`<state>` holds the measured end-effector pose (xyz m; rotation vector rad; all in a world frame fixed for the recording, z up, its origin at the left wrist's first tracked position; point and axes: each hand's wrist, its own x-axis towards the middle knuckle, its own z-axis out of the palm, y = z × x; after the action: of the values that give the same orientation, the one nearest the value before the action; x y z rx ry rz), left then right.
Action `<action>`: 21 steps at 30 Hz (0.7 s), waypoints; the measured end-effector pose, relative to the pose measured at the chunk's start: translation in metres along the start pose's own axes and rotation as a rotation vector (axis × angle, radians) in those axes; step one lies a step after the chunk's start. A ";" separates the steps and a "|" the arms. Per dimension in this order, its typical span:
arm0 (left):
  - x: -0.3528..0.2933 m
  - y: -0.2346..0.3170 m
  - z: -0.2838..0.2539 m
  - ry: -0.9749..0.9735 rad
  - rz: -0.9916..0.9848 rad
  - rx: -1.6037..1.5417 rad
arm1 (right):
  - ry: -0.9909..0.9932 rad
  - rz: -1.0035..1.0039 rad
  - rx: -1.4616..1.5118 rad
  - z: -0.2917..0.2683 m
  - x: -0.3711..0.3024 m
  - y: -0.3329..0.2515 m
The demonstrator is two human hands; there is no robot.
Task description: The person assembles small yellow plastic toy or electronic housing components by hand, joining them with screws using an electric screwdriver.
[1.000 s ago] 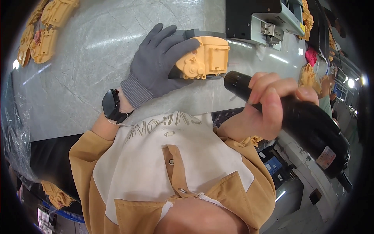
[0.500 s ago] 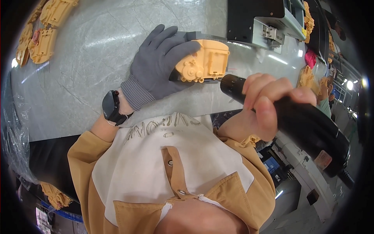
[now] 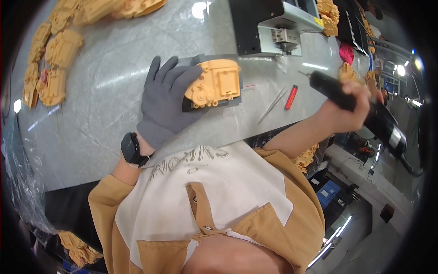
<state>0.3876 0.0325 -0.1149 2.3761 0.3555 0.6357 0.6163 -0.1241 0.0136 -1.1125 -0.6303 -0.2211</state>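
Observation:
My left hand (image 3: 166,98), in a grey knitted glove, grips the left side of a yellow-orange plastic housing (image 3: 219,84), its thumb over the top left corner. The housing has moulded round bosses and a rectangular recess, and it rests on a dark block-like base (image 3: 233,101) that is partly hidden under it. Off to the right, my bare right hand (image 3: 356,107) is closed around a black electric screwdriver (image 3: 329,89). Its thin bit points left toward the housing, well apart from it. A cord trails from the screwdriver's rear end.
Between housing and screwdriver lie metal tweezers (image 3: 273,106) and a small red stick-shaped item (image 3: 291,97). A black and silver machine (image 3: 248,34) stands at the back. Several similar housings (image 3: 64,48) sit at the far left; clear plastic sheeting (image 3: 27,178) hangs at the table's left edge.
My right hand has drawn the screwdriver right, away from the housing, uncovering the tweezers and red item. My left hand keeps its hold. The whole view has shifted.

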 end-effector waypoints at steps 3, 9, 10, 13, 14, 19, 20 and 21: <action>0.007 0.004 -0.004 -0.015 -0.035 0.057 | 0.007 -0.063 0.008 0.004 0.002 0.007; 0.070 0.045 -0.078 0.123 0.287 -0.245 | 0.023 -0.087 0.029 -0.002 0.011 0.019; 0.097 0.025 -0.064 0.312 0.390 -0.167 | 0.052 -0.080 0.042 0.005 0.010 0.020; 0.185 0.047 -0.034 0.083 -0.093 -0.378 | -0.004 -0.022 0.113 0.016 0.013 0.029; 0.216 0.029 -0.013 0.040 -0.170 -0.603 | -0.034 -0.037 0.134 0.018 0.014 0.028; 0.251 0.000 0.031 0.041 -0.166 -0.902 | -0.025 -0.011 0.095 -0.003 0.021 0.021; 0.253 0.002 0.034 0.033 -0.208 -0.803 | -0.046 -0.023 0.076 -0.005 0.022 0.021; 0.255 0.004 0.036 0.027 -0.249 -0.703 | -0.070 -0.033 0.057 -0.007 0.023 0.021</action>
<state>0.6220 0.1134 -0.0472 1.6260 0.3594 0.5587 0.6475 -0.1176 0.0084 -1.0585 -0.7142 -0.1921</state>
